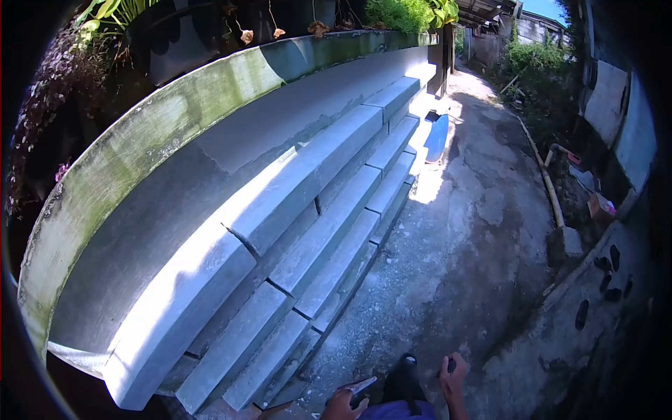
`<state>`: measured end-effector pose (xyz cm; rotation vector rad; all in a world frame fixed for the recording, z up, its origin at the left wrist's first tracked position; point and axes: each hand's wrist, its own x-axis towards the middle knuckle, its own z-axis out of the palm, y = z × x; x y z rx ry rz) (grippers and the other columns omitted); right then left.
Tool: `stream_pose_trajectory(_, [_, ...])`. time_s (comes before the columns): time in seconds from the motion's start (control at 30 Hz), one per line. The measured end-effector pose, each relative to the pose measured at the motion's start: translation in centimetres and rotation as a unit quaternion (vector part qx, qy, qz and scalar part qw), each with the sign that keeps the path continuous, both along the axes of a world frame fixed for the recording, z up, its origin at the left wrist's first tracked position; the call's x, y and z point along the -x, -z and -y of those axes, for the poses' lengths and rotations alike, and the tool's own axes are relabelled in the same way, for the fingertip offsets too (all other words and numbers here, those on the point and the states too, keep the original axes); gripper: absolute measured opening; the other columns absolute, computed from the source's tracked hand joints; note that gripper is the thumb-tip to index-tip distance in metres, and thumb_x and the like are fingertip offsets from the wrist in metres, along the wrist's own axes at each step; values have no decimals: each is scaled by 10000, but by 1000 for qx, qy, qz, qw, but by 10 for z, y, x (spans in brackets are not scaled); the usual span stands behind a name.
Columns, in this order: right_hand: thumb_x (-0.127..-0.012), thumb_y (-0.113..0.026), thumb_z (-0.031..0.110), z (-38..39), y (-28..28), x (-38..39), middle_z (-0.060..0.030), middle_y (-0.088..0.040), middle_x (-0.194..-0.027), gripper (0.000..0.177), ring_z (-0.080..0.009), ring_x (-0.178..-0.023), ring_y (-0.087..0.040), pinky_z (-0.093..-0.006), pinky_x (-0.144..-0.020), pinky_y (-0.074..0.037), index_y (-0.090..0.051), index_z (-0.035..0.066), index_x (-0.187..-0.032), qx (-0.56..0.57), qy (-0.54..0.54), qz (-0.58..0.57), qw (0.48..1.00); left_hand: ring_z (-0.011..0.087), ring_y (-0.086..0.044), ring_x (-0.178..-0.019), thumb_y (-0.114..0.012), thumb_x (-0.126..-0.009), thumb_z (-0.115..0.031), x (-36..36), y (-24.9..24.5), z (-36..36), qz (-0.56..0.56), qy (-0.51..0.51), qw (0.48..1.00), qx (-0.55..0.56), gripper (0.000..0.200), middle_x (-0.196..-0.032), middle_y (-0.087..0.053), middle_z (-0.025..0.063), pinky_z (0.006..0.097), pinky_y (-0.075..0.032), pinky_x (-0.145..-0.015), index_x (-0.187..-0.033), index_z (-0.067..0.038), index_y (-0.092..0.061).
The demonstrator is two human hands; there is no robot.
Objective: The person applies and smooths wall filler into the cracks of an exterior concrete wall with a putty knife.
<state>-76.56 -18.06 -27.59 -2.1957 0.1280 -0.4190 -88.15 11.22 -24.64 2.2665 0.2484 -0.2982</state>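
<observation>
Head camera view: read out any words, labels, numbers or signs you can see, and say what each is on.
None can be read.
The concrete slabs, the mossy wall and the blue barrel show no lettering.
The small box at the right is too small to tell.
The flat object in the left hand and the small dark object in the right hand show nothing legible.

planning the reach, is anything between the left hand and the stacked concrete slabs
Nothing visible: only bare dusty ground lies between the left hand, which grips a flat object, and the nearest concrete slabs.
</observation>
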Motion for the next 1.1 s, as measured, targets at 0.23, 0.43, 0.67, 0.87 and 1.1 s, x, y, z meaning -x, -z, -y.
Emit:
stream_pose_trajectory(0.23, [-897, -671, 192, 56, -3, -104, -193, -578, -744, 226, -409, -730, -584, -443, -678, -465, -614, -8, -811, 31, -57, -51, 997, 404, -621, -1138, -632, -912, -229, -83, 48, 60, 3, 126, 991, 44, 413, -1208, -671, 226, 448, -479, -998, -1290, -62, -646])
stream_pose_trajectory(0.43, [-921, -706, 268, 149, 6, -175, -183, -672, -759, 309, -234, -655, -653, -371, -634, -492, -709, -37, -974, -42, -138, -158, 977, 425, -626, -1096, -637, -934, -268, -211, 25, 115, 110, 62, 992, -29, 449, -1171, -674, 242, 460, -481, -989, -1339, -78, -608])
stream_pose_trajectory(0.67, [-926, -703, 103, 214, 25, -245, -122, -732, -881, 189, -173, -775, -713, -296, -734, -594, -715, -67, -1008, -242, -125, -231, 934, 437, -647, -1027, -621, -960, -332, -268, 4, 176, -20, 114, 993, -12, 447, -1118, -686, 246, 455, -499, -951, -1301, -43, -624])
stream_pose_trajectory(0.87, [-938, -695, 117, 192, 21, -299, -136, -723, -922, 185, -208, -759, -723, -305, -701, -626, -686, -44, -1029, -557, -34, -224, 799, 407, -609, -1180, -590, -946, -216, -282, 61, 179, -64, 134, 987, 57, 375, -1265, -652, 226, 449, -472, -1024, -1290, -79, -655])
stream_pose_trajectory(1.1, [-972, -639, 218, 174, 75, -358, -205, -696, -1006, 280, -241, -765, -703, -294, -638, -593, -601, -9, -1131, -754, -29, -289, 589, 413, -662, -1022, -597, -973, -389, -375, 61, 160, -45, 141, 989, -31, 412, -1056, -695, 233, 468, -512, -916, -1158, -27, -660])
